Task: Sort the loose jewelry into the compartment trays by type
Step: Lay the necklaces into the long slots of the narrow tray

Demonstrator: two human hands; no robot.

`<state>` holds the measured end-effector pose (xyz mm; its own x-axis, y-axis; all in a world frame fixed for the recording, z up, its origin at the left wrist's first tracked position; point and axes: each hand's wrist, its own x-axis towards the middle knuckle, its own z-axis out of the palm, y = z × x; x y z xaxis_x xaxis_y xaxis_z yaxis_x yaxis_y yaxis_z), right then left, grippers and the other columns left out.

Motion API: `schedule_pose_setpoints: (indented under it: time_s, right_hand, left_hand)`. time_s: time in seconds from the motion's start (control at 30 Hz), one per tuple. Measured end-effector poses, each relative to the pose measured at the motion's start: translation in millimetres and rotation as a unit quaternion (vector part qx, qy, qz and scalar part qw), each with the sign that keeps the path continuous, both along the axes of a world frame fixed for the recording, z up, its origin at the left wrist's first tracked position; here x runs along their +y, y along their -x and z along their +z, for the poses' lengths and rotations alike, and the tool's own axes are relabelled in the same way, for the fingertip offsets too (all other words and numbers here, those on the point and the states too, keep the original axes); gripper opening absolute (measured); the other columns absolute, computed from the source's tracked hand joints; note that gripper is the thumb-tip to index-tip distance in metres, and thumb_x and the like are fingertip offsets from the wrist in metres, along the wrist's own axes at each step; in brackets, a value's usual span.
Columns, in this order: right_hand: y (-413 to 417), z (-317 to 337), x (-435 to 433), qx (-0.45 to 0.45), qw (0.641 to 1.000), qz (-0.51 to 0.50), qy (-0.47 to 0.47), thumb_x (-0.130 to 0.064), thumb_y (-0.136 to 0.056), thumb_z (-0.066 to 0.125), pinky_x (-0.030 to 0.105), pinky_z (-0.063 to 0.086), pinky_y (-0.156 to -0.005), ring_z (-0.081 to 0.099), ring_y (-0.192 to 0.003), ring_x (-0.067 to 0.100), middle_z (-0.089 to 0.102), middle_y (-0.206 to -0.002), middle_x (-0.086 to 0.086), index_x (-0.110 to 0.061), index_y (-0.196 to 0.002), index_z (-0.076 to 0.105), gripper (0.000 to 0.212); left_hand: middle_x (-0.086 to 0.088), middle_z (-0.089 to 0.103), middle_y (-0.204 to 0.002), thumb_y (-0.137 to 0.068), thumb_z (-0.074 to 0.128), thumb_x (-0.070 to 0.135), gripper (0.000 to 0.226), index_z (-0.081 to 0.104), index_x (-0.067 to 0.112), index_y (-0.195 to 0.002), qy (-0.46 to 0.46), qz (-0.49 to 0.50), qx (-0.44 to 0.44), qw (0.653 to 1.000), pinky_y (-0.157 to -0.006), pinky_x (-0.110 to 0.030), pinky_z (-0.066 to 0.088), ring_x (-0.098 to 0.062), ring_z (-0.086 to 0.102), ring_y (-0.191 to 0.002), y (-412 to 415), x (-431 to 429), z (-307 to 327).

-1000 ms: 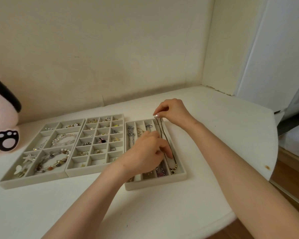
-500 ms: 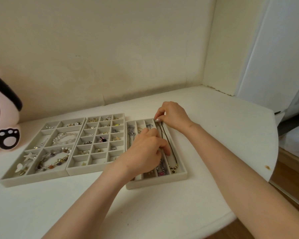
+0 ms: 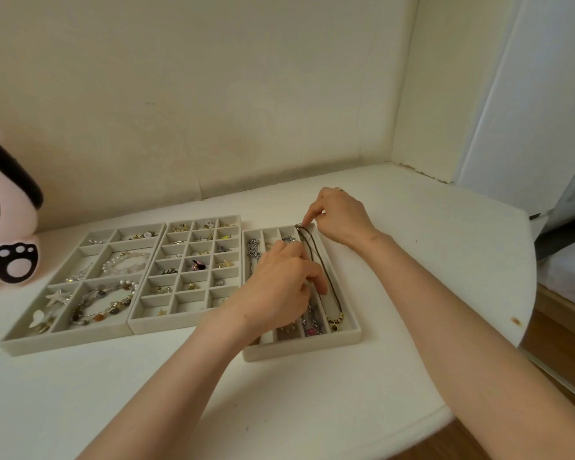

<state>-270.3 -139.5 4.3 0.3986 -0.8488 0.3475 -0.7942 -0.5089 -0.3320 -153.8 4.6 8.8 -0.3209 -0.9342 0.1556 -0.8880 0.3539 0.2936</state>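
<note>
Off at the far left a pink plush toy [image 3: 5, 224] with a black paw print sits on the white table [image 3: 429, 267]. Next to it lie three pale grey trays set edge to edge. The left tray [image 3: 63, 340] has large compartments holding a pearl bracelet [image 3: 127, 263], a bracelet of mixed coloured beads [image 3: 104, 305] and a pale star-shaped piece [image 3: 56, 296]. The middle tray [image 3: 180, 324] is a grid of small squares dotted with earrings and other little gold and silver bits, too small to tell apart. The right tray [image 3: 312, 350] is split into long narrow slots, and a silver chain [image 3: 253, 250] runs down its leftmost one. The left hand [image 3: 279, 290] hangs over the middle slots, knuckles up and fingers curled down, the fingertips meeting the necklace [image 3: 316, 255] about halfway along; I cannot tell whether they pinch it or only press it. That necklace is a thin dark cord doubled into a long loop, ending in a small gold pendant with a dark centre. It lies stretched out in the rightmost slot, pendant at the near end. The right hand [image 3: 342, 216] is at the slot's far end, forefinger angled down onto the top of the loop and nipping it there, the other fingers tucked in.
</note>
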Motion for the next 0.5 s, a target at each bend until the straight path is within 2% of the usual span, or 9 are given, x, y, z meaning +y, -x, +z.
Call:
schedule_pose_setpoints:
  time_s: [0.27,0.37,0.5]
  right_hand:
    - [-1.8,-1.5,1.2,0.024,1.000,0.008,-0.003,0.003,-0.078,0.044,0.025,0.034,-0.078,0.049,-0.105,0.020,0.050,-0.087,-0.007,-0.025,-0.087,0.077,0.044]
    - [-0.7,1.4,-0.3,-0.026,0.999,-0.005,0.023,0.004,-0.078,0.042,0.027,0.037,-0.077,0.050,-0.099,0.018,0.053,-0.090,-0.003,-0.025,-0.089,0.076,0.046]
    - [-1.4,-3.0,1.3,-0.005,1.000,0.007,-0.008,-0.001,-0.083,0.047,0.030,0.041,-0.080,0.053,-0.097,0.020,0.053,-0.096,0.000,-0.023,-0.092,0.076,0.037]
  left_hand:
    - [0.004,0.040,-0.096,-0.086,0.040,-0.003,0.043,0.067,0.027,-0.104,-0.001,-0.003,-0.001,1.000,-0.090,-0.028,0.031,-0.016,0.033,-0.098,0.6,1.8,0.6]
    - [0.004,0.040,-0.096,-0.088,0.041,0.000,0.040,0.066,0.026,-0.106,0.010,0.000,0.000,1.000,-0.087,-0.025,0.028,-0.016,0.034,-0.098,0.2,0.7,0.8]
    - [0.005,0.043,-0.100,-0.093,0.046,0.012,0.027,0.062,0.023,-0.111,0.013,0.007,0.001,1.000,-0.089,-0.025,0.031,-0.015,0.036,-0.102,-0.3,-0.4,-1.1]
